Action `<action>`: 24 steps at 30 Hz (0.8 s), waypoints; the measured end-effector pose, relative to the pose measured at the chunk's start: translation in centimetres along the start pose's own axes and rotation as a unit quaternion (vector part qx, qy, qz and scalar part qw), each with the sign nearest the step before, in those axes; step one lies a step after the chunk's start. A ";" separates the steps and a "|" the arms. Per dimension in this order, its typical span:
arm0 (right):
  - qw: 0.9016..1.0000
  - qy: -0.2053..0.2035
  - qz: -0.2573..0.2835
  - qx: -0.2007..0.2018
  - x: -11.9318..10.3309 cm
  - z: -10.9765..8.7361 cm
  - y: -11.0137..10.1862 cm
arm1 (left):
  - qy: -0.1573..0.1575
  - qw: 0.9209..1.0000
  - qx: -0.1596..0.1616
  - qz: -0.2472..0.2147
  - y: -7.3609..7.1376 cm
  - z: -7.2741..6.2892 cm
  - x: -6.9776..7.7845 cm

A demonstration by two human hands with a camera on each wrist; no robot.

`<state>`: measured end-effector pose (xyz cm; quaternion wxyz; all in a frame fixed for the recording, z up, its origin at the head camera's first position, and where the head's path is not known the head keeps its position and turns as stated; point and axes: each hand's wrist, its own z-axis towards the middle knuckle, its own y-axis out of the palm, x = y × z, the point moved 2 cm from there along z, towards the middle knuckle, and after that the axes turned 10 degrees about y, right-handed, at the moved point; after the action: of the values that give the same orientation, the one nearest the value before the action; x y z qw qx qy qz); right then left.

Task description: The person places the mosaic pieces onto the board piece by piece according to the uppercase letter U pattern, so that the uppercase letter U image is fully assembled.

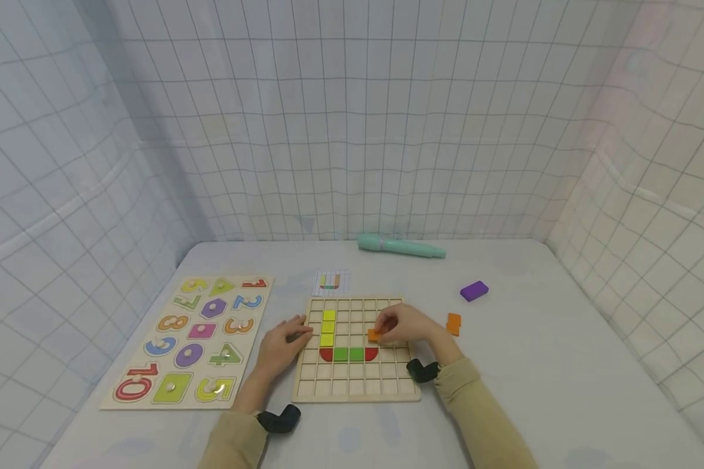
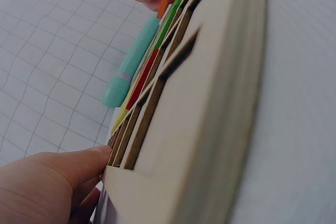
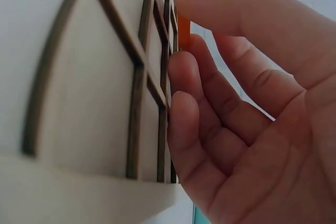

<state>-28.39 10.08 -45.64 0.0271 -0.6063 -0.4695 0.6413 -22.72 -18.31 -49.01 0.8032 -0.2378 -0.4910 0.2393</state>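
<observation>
A wooden grid board [image 1: 356,389] lies flat on the table. My left hand [image 1: 281,346] rests at its left edge, the thumb [image 2: 86,162] touching the rim. Over the board's right half, my right hand [image 1: 406,322] pinches an orange square tile [image 1: 373,336] between thumb and fingers, just above a red rounded tile [image 1: 371,354]. The tile stands tilted at the grid in the right wrist view, partly hidden by the thumb. Yellow tiles [image 1: 328,327] form a column on the left. Green tiles [image 1: 349,354] lie in a row between two red rounded ones.
Behind the board lies a small pattern card [image 1: 330,283]. Orange tiles [image 1: 454,324] and a purple block [image 1: 474,291] sit to the right. A teal pen-shaped object [image 1: 401,247] lies at the back. A number-and-shape puzzle board [image 1: 188,309] occupies the left.
</observation>
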 end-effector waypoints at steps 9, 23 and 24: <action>1.000 0.000 -0.012 -0.007 -0.2 0.3 0.4 | -0.009 1.000 -0.006 0.000 -0.1 0.0 0.3; 1.000 -0.005 -0.011 -0.006 -0.5 0.0 0.5 | -0.014 1.000 -0.008 0.001 0.0 0.0 0.3; 1.000 -0.004 -0.011 -0.006 -0.4 0.0 0.5 | -0.014 1.000 -0.008 0.001 0.0 0.0 0.3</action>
<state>-27.99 9.54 -45.63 0.0284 -0.5984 -0.4801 0.6408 -22.58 -18.14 -48.78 0.7940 -0.2413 -0.5039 0.2398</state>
